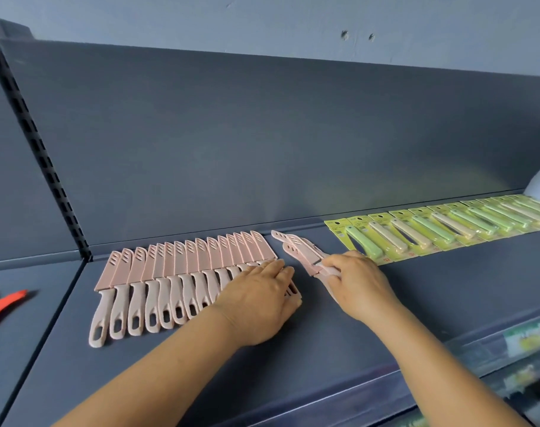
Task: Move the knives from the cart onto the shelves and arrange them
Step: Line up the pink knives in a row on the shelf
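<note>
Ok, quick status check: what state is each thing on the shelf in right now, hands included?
Row of pink knives: sheathed, flat on the shelf, overlapping side by side.
Loose pink knives: sheathed, bunched unevenly, not yet in the row.
Left hand: palm down, pressing on the row's right end.
Right hand: gripping the handles of the loose pink knives.
Green carded knives: packaged, overlapped in a row.
Orange item: lying on the neighbouring shelf.

Head camera looks forward and down, close over the shelf
</note>
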Demonstrator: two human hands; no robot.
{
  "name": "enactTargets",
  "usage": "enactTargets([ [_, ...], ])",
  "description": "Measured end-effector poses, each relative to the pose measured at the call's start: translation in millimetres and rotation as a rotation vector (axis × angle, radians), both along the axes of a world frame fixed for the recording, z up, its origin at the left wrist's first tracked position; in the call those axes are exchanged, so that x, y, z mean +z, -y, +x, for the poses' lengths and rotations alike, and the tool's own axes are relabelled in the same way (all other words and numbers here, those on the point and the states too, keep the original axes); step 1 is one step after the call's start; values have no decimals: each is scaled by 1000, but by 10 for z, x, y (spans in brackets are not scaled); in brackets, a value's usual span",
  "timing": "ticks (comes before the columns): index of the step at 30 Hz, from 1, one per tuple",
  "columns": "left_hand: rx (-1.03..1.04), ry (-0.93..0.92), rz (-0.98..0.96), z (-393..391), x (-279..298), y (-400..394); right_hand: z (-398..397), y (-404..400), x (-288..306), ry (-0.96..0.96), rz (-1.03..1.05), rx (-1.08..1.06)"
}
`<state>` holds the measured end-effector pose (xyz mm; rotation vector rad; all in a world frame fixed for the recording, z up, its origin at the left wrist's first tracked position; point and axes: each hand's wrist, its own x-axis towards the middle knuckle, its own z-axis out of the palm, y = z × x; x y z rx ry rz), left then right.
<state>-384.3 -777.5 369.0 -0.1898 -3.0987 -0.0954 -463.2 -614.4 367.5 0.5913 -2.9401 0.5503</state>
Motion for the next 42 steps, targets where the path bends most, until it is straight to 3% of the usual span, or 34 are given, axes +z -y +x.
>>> enactTargets([
  [6,140,12,21,-113,-82,-164,-170,-99,-11,0,17,57],
  [16,158,-84,66,-100,-195,-165,-157,215,111,-14,-121,81],
  [22,110,-175,207,-83,-220,-136,-58,586,41,44,-65,59],
  [29,88,-180,231,-91,-242,-96,-54,636,2,57,33,67],
  [42,2,-130,73,-149,-263,-151,-167,-68,-37,6,67,30],
])
